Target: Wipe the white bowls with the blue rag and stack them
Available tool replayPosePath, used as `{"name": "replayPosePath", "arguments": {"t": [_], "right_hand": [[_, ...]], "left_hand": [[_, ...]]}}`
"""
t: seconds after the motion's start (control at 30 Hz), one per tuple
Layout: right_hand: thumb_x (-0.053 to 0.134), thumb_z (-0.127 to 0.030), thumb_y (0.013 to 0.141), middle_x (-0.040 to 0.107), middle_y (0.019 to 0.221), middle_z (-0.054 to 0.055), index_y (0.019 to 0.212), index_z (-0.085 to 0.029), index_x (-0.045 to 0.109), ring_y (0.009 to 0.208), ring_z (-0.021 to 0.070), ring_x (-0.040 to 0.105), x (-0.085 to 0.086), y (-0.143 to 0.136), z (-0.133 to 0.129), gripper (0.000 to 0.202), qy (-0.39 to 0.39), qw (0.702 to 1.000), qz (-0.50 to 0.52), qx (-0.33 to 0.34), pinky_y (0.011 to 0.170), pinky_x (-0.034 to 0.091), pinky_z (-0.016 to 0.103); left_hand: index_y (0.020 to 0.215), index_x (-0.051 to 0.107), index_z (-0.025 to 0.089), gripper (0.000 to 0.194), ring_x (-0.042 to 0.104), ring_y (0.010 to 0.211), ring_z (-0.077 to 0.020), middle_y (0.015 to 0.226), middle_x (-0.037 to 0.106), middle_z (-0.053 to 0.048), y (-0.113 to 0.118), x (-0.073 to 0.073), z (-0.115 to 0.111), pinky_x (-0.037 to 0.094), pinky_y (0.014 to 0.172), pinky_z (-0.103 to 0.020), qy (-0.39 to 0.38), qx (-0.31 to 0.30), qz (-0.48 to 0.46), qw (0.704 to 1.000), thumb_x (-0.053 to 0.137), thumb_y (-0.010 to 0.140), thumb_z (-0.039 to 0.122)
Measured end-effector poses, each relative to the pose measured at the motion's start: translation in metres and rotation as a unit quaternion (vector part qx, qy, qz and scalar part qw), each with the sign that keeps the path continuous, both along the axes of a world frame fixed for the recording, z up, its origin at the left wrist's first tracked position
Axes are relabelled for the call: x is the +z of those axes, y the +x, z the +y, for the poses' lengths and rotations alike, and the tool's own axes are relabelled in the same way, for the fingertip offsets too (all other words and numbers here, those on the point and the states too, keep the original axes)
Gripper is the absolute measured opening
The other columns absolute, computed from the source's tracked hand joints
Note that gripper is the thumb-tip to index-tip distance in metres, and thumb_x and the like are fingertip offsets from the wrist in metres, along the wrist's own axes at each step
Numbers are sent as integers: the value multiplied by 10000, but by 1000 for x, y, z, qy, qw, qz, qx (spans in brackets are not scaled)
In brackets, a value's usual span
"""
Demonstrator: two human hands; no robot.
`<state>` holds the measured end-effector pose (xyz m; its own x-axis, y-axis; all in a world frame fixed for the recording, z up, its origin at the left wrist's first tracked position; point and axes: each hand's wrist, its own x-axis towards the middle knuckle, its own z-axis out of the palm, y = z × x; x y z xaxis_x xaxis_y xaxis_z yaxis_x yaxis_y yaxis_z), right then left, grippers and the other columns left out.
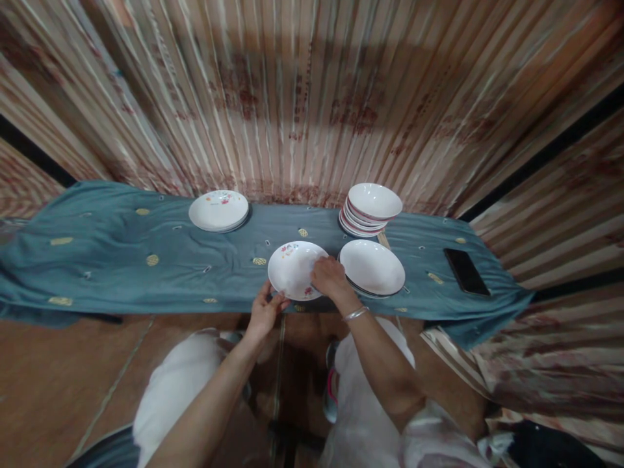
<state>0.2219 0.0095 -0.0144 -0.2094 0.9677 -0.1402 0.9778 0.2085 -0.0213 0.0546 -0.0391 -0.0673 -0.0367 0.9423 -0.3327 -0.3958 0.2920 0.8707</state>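
A white plate with small flower prints is at the front edge of the cloth-covered table, tilted slightly. My left hand grips its lower left rim, thumb on top. Over the plate's right side, my right hand is closed with curled fingers against the inner surface; whatever they hold, if anything, is hidden. A bracelet circles my right wrist. Just right of that hand stands a short stack of white plates. Behind it rises a taller stack of white bowls with some red-edged rims.
Another small stack of flowered plates sits at the back left. A black phone lies toward the right end of the table. The blue-green tablecloth hangs over the edges. A pleated curtain closes off the far side.
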Motion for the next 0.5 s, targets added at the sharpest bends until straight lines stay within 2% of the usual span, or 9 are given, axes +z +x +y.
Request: {"name": "replayPosePath", "arguments": {"t": [0.13,0.23,0.37,0.5], "right_hand": [[411,-123,924,636,1202,229,1120,-10,646,1183,252,545,-9,-1,14,326,36,999,16,2,1034,373,353],[404,-92,923,617,1227,225,1103,-8,635,1253,252,491,-16,-6,22,305,44,997,54,28,1070,348,366],[433,-68,914,528,1371,241,1134,-13,618,1356,252,421,-24,-18,28,293,29,986,150,67,1121,314,386],[465,-78,911,509,1428,181,1183,-81,621,1364,217,433,-28,-28,27,313,4,970,217,111,1139,311,385]], "left_hand": [[1096,635,195,522,667,726,-121,1014,634,-23,1,1,0,569,737,-296,-17,15,-14,1000,790,599,156],[1103,641,196,538,670,722,-122,1017,638,-23,2,1,0,568,746,-305,-19,16,-25,999,792,589,152],[1107,644,190,560,662,729,-120,1029,644,-25,1,1,0,564,751,-305,-14,13,-26,999,806,570,185],[1094,651,189,567,655,738,-121,1047,641,-30,0,1,-1,561,752,-308,-4,9,-23,1000,816,553,215]]}}
